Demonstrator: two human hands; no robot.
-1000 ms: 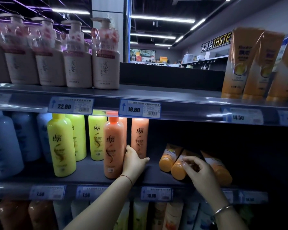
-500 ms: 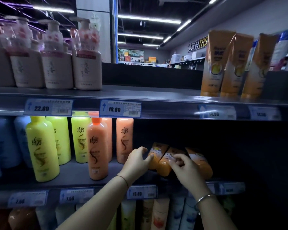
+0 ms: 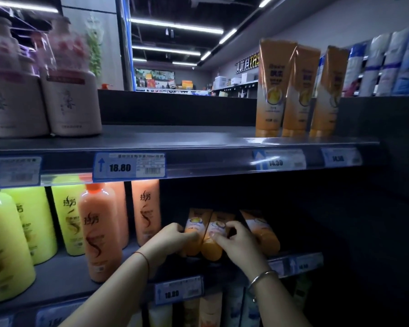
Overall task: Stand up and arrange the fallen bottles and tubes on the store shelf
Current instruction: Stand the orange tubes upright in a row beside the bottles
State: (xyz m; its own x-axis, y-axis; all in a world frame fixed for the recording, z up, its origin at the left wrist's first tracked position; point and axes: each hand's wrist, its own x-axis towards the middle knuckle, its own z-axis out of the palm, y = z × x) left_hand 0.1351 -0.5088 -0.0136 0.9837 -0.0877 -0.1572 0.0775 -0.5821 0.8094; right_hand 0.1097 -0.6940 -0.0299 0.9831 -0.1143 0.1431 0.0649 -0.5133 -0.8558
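Three orange tubes lie on their sides on the middle shelf [image 3: 64, 277], caps toward me. My left hand [image 3: 172, 240] is closed around the left tube [image 3: 195, 226]. My right hand [image 3: 236, 246] grips the middle tube [image 3: 216, 228], fingers over its cap end. The right tube [image 3: 260, 230] lies untouched beside my right hand. Upright orange bottles [image 3: 99, 232] and yellow bottles [image 3: 7, 244] stand to the left on the same shelf.
On the top shelf stand three upright orange tubes [image 3: 295, 90] at right and pink pump bottles [image 3: 66, 95] at left. Blue and white bottles [image 3: 387, 64] are at far right. Price tags [image 3: 128, 166] line the shelf edges. More tubes sit on the shelf below.
My left hand left the orange bottle and moved right onto the left fallen tube. My right hand closed on the middle tube. The view shifted right and closer.
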